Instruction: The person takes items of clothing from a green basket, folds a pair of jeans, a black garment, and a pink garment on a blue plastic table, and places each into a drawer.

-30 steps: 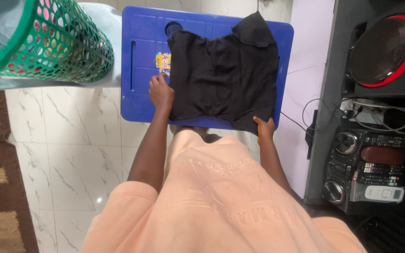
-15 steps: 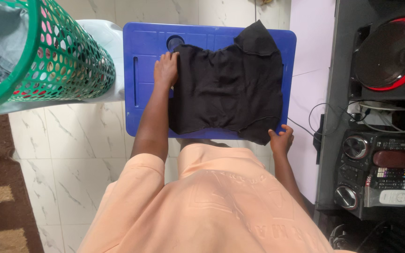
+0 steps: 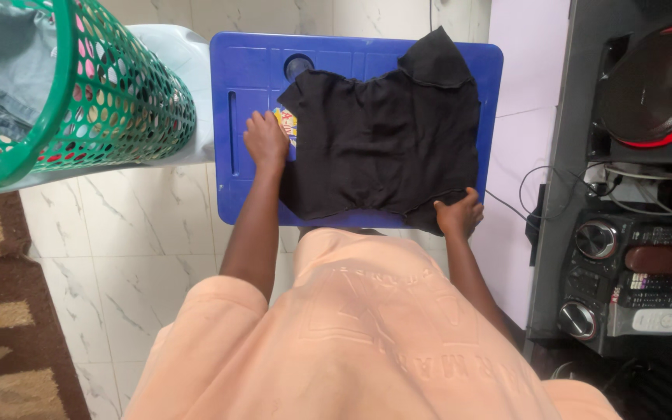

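Marble floor (image 3: 126, 241) filled the left of the view, with a brown rug (image 3: 1, 327) cut off at the edge. Stereo gear (image 3: 631, 257) and its cables crowded the right side, partly out of frame. A green mesh basket (image 3: 103, 93) lay on its side just left of the blue bench (image 3: 250, 70), clothes inside only partly visible. The black garment (image 3: 386, 140) lay spread flat on the bench, one corner folded over at the far edge, bare blue showing along the left. The left hand (image 3: 266, 140) pressed flat, fingers spread, at the garment's left edge. The right hand (image 3: 459, 214) was closed on the near right corner; its fingertips were hidden under the cloth.
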